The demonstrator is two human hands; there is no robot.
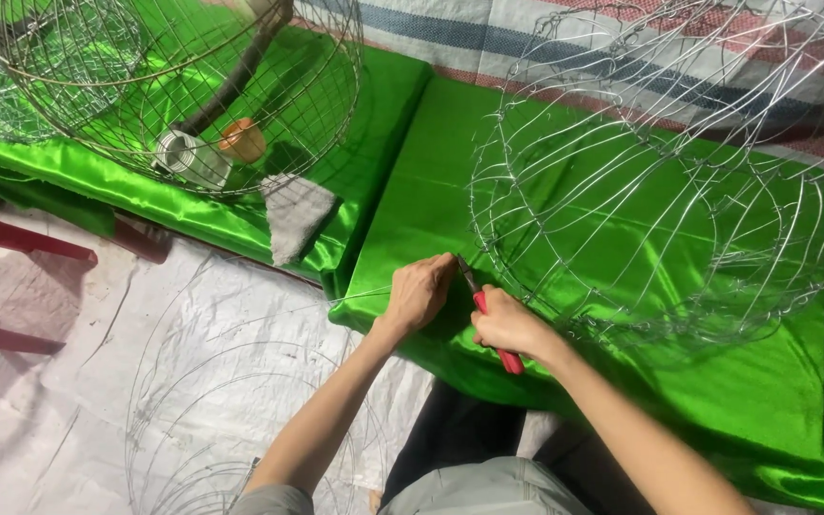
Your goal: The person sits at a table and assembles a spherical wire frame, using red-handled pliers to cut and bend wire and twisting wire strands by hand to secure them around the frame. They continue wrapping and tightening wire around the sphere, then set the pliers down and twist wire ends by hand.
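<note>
Nearest me are my knees in grey cloth, low in the view, with flat wire rings point(212, 420) lying on the white sheet point(50, 420) at near left. Past them my two forearms reach to the near edge of the green satin point(431, 191) covering the worktop.

My right hand point(507, 327) is closed around the red handles of the pliers point(488, 329), whose dark nose points up and left to the bottom rim of the wire frame point(660, 191). That frame, a large dome of bent silver wire, sits on the satin at right, its near rim just at the plier tip. My left hand point(419, 291) is curled shut just left of the tip, and I think it pinches a thin loose wire that runs off to the left, though the strand is too fine to be sure.

I judge the step in hand to be working a wire joint at the rim. The next move calls for holding the strand steady and keeping the nose square on the joint.

A second wire cage point(164, 86) stands at far left.
</note>
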